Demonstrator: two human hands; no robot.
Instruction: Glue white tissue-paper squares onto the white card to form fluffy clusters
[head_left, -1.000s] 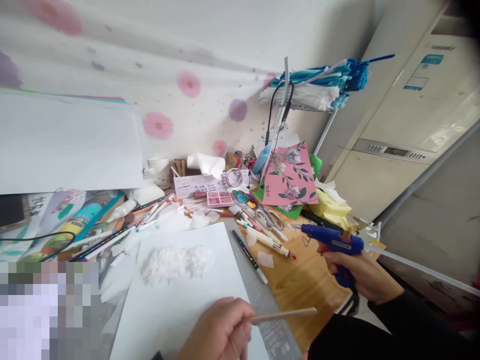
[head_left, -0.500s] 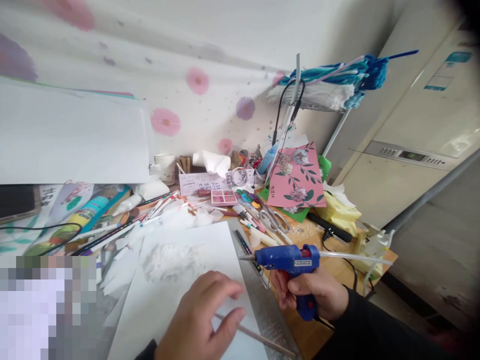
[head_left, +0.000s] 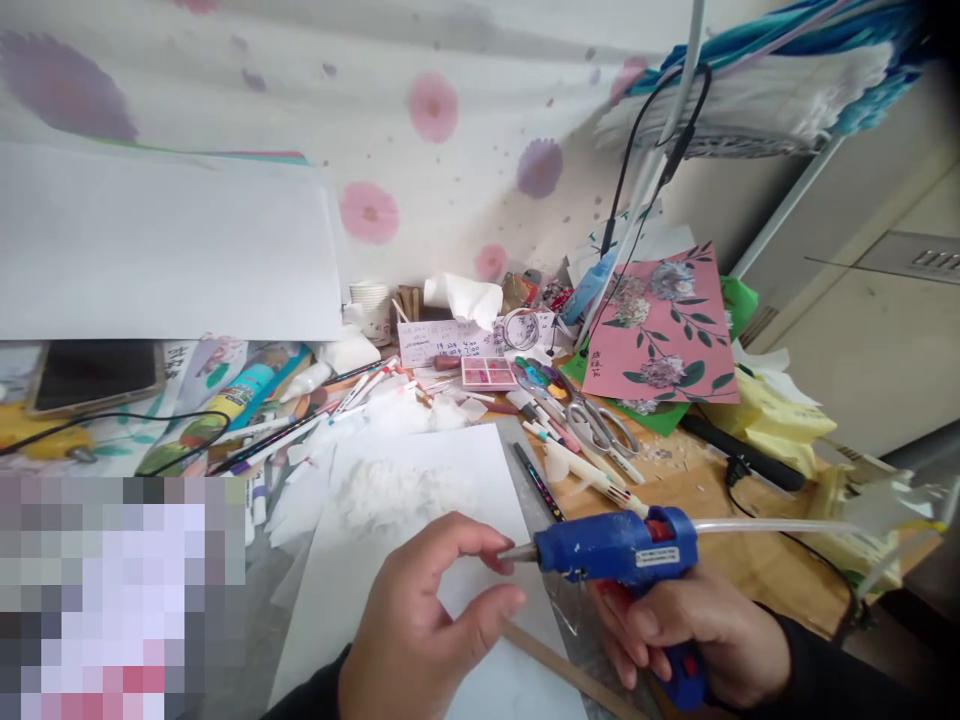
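Observation:
My right hand [head_left: 694,632] grips a blue hot glue gun [head_left: 622,548] by its handle, with a clear glue stick poking out of its back to the right. The gun's metal nozzle points left and almost touches the fingertips of my left hand [head_left: 424,625]. That hand pinches one end of a thin wooden stick [head_left: 570,672] between thumb and fingers, and the stick slants down to the right under the gun. Both hands hover over a white paper sheet [head_left: 442,465] that carries a patch of white fluffy material [head_left: 386,492].
A metal ruler [head_left: 529,462] lies along the sheet's right edge. Behind it are pens, scissors [head_left: 604,427], a pink floral card [head_left: 664,325] and a black cord on the wooden desk [head_left: 712,490]. A phone [head_left: 94,372] lies at the left.
My right hand has carried the glue gun leftward from the desk's right side until its nozzle meets my left fingertips. My left hand has turned the stick downward.

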